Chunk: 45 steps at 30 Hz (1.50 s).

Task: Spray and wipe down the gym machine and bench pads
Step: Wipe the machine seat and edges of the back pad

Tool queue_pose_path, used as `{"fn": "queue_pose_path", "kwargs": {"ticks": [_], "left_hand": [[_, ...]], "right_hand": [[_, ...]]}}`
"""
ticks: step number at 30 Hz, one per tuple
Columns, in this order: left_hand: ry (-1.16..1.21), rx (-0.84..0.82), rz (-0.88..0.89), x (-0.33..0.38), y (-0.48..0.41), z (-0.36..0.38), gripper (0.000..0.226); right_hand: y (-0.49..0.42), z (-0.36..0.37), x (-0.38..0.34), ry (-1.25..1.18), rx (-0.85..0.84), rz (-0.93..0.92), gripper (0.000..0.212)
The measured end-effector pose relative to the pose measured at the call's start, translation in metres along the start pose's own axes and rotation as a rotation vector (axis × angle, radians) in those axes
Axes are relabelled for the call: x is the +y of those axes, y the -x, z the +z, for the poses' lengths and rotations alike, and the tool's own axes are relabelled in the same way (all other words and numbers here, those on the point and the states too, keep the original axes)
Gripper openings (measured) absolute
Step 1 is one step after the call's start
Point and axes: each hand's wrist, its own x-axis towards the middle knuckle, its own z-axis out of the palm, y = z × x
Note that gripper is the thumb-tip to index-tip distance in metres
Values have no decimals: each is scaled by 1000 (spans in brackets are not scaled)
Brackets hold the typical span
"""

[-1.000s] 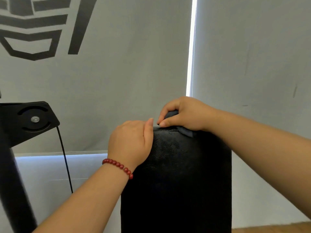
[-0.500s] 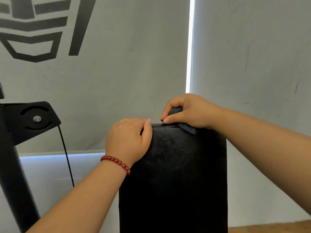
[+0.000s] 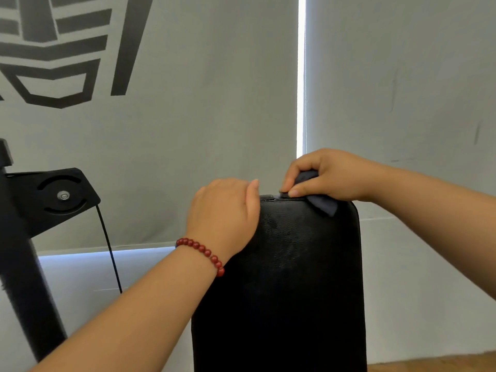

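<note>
Pad (image 3: 295, 277): black, upright, low and central in our view, top edge at our hands.
Cloth (image 3: 323, 206): dark, bunched on the pad's top right edge, with one corner hanging over the front.
Right hand (image 3: 327, 175): our fingers and thumb curl round the cloth, pinching it against the top seam.
Left hand (image 3: 222, 210): curled over the pad's top left corner, gripping it. A red bracelet (image 3: 201, 251) sits at the wrist.
Left of the pad: a black bracket (image 3: 53, 197), with a thin cable (image 3: 110, 253) below it.
Behind: grey blinds (image 3: 201, 116).
</note>
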Motion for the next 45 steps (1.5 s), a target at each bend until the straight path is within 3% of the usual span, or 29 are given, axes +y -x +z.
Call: {"fn": "queue_pose_path", "kwargs": {"ticks": [2,4,9,14,23,31,37,45], "left_hand": [[44,-10,1,12,-5,4,49],[-75,-4,38,13,-5,13,42],[-196,191,130,5,-1,29,39],[-172,261,162,7,2,29,32],[-103,111,256,9,10,26,38],[-123,91,226,16,7,26,38],[-86,32,175,40,4,28,47],[-149,124,207,49,10,45,35]], "right_hand": [[1,-3,5,-12,-11,14,14],[-4,1,3,7,5,5,15],[-21,14,2,38,31,-10,14],[6,-12,17,-38,-28,36,12],[-13,-2,19,54,3,23,12],[26,-8,41,-128,189,15,15],[21,-1,44,-186,216,41,12],[46,14,54,-261,335,61,10]]}}
